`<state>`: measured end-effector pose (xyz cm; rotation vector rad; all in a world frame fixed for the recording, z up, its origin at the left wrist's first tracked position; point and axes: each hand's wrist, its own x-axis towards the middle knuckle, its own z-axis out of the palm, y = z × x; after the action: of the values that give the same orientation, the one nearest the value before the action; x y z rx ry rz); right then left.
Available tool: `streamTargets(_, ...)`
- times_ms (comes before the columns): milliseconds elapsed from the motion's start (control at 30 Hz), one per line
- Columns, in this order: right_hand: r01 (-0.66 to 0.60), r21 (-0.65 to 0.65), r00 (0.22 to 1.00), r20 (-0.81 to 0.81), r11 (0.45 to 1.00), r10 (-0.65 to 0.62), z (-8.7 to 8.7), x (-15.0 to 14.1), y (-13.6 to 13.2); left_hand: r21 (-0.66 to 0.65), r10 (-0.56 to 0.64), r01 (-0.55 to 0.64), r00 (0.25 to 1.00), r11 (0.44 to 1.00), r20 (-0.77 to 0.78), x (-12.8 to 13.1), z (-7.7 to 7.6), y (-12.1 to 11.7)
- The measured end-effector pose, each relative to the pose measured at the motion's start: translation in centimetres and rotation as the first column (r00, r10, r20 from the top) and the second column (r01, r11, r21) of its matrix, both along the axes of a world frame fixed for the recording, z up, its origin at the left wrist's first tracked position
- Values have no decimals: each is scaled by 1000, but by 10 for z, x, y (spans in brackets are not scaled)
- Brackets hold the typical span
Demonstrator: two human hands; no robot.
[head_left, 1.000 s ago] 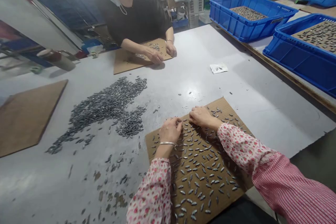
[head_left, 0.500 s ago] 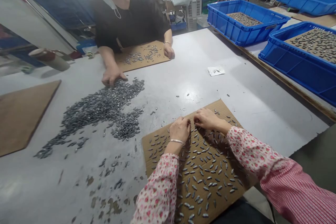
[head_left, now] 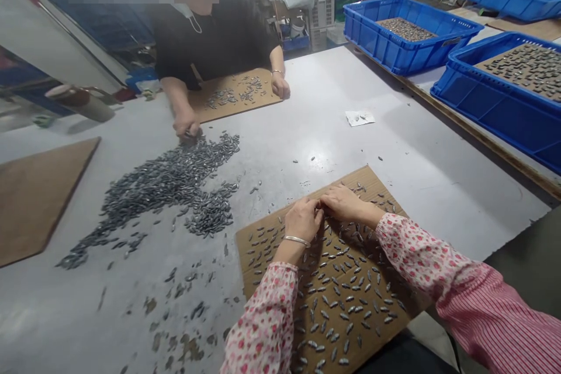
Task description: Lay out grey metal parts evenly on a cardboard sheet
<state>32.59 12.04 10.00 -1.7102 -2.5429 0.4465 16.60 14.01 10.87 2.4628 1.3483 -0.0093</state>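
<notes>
Left hand low on the upper part of a cardboard sheet, fingers curled and bunched together, a metal bangle at the wrist; right hand just beside it, fingers pressed together and reaching across, fingertips touching those of the left; pinching of any piece impossible to tell from this view; dozens of oblong grey metal pieces spread singly over the sheet, around and under both hands; sheet near the table's near edge; a long, dense heap of the same pieces on the bare table to the left; a co-worker's hand at the heap's far end, fingers curled down; that co-worker's other hand on a second cardboard sheet by the far edge; blue plastic crates of pieces along the right edge.
</notes>
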Motion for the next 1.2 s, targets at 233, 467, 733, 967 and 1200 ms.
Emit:
streamTargets(233, 112, 79, 991, 61, 991, -117, -8, -4, 16, -1, 16, -16, 994, 1000, -109, 5, 1, -4)
streamTargets(467, 75, 9, 997, -35, 997, -75, -1, 7, 11, 9, 23, -22, 993, 1000, -112, 9, -7, -7)
streamTargets(733, 199, 12, 975, -101, 980, -197, -17, 18, 8, 13, 122, -122, 991, 992, -50, 1, -6, 17)
streamTargets(967, 191, 41, 981, -47, 981, -189, -16, 5, 11, 163, -44, 82, 973, 983, -226, 13, 4, 30)
streamTargets(1200, 193, 20, 979, -74, 981, -191, -4, 8, 0, 156, -87, 121, 975, 980, -205, 11, -11, 30)
